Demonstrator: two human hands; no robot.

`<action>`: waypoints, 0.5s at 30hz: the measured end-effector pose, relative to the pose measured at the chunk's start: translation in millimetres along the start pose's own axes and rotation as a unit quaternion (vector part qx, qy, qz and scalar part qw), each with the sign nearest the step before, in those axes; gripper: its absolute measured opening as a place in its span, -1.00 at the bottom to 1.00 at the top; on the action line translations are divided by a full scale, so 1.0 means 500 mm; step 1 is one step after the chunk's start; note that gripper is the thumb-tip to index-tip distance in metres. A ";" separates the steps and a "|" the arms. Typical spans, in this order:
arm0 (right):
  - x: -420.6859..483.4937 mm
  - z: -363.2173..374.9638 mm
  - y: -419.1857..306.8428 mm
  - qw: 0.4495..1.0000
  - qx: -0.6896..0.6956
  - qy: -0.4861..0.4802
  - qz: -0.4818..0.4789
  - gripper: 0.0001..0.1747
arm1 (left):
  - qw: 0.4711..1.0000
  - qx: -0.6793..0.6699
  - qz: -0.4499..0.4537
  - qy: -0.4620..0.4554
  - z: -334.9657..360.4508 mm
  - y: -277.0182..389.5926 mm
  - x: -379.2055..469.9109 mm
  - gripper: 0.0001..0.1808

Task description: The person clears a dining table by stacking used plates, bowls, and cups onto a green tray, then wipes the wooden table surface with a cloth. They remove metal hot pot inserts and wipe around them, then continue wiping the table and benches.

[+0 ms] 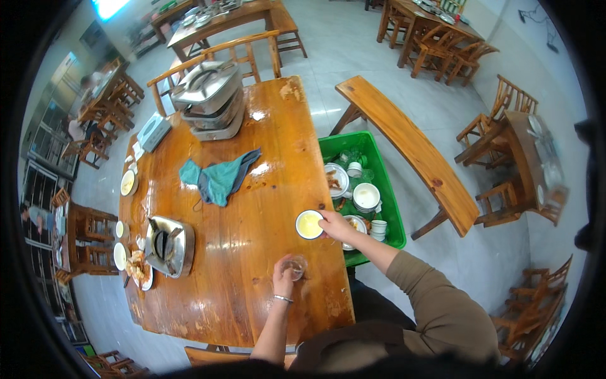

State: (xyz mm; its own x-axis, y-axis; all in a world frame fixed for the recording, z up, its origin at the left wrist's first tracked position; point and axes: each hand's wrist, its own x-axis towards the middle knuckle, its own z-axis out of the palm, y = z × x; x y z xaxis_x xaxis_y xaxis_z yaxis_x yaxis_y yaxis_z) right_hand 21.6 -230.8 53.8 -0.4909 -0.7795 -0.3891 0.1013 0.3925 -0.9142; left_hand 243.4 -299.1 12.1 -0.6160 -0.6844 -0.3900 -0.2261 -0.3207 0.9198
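Observation:
My right hand [335, 226] grips the rim of a small white bowl [310, 224] holding yellow liquid, near the table's right edge. My left hand [282, 279] is closed around a clear drinking glass [295, 268] on the wooden table [227, 293]. Just beyond that edge stands a green plastic tub [394, 218]. Inside it are stacked white bowls [366, 196], small white cups [378, 228], a plate with food scraps [337, 181] and several glasses. A teal and grey cloth [220, 179] lies crumpled mid-table.
Stacked metal portable stoves [210, 102] stand at the far end; another stove [169, 246] sits left. Along the left edge are a plate of scraps [142, 272], bowls [128, 183] and a tissue box [154, 132]. A wooden bench [412, 147] stands right of the tub.

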 end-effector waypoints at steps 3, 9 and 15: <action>0.003 -0.084 0.018 0.999 -0.028 0.030 -0.017 -0.70 | 0.998 0.031 0.026 -0.047 0.106 0.033 0.027 -0.55; 0.009 -0.232 0.093 0.995 0.016 0.087 0.042 -0.68 | 0.965 -0.080 -0.213 -0.133 0.313 0.062 0.010 -0.54; 0.074 -0.344 0.360 0.968 0.068 0.219 0.100 -0.66 | 0.923 -0.102 -0.371 -0.009 0.466 -0.094 0.064 -0.53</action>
State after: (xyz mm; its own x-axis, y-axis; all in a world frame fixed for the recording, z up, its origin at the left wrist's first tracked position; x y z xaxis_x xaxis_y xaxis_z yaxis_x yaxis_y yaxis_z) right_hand -127.1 -104.8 -105.6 -0.7665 -0.4014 -0.5013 0.3298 0.4237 -0.8436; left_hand 58.5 -153.6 -33.7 -0.3622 -0.2170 -0.9065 -0.4446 -0.8145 0.3726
